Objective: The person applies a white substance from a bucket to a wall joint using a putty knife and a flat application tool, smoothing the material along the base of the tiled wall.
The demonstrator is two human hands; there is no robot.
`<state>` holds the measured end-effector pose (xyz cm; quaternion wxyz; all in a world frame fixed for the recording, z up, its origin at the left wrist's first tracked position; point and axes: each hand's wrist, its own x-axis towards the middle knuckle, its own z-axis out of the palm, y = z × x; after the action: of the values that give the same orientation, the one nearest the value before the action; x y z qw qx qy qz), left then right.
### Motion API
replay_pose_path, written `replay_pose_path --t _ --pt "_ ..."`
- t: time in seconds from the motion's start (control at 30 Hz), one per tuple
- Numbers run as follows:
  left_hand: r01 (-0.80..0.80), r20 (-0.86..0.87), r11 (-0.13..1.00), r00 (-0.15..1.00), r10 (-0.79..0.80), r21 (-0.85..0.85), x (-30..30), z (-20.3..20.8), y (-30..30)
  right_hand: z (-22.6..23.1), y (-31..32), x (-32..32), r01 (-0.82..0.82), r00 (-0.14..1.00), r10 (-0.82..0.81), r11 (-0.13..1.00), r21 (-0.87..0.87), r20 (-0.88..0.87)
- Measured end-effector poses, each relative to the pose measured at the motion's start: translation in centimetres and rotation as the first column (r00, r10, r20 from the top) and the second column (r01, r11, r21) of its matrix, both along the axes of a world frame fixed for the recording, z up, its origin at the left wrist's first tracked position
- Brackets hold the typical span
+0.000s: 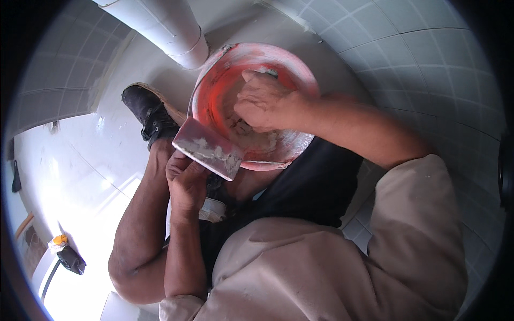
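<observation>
A round red basin, its wall smeared with whitish paste, stands in front of me. Lumpy grey-white paste lies in its bottom. My right hand reaches in over the paste with its fingers curled closed. Whatever those fingers grip is hidden by the hand. By the basin's near left rim, my left hand is closed on the lower edge of a flat rectangular pinkish plate. Smears of pale paste cover part of the plate's face.
A thick white pipe comes down just behind the basin. Tiled walls rise at the right and far left. My shoe rests left of the basin. On the pale floor at lower left lies a black and yellow packet.
</observation>
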<state>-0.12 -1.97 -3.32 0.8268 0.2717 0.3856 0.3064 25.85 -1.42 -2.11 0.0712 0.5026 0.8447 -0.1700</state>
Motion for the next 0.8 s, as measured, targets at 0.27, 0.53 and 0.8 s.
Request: replay_pose_path --t 0.27,0.53,0.8 --pt "-0.004 -0.017 1.0 1.0 0.004 0.0 -0.3 0.0 -0.3 1.8 0.3 2.7 -0.126 0.99 0.127 0.992 0.025 -0.058" --pt "0.008 -0.019 1.0 1.0 -0.008 0.029 0.2 0.4 -0.1 1.2 -1.1 0.4 -0.394 0.908 0.36 0.908 0.145 0.214" --pt "0.008 -0.05 1.0 0.999 -0.007 0.02 0.1 0.8 -0.2 4.6 1.5 1.1 -0.341 0.92 0.357 0.933 -0.119 0.162"
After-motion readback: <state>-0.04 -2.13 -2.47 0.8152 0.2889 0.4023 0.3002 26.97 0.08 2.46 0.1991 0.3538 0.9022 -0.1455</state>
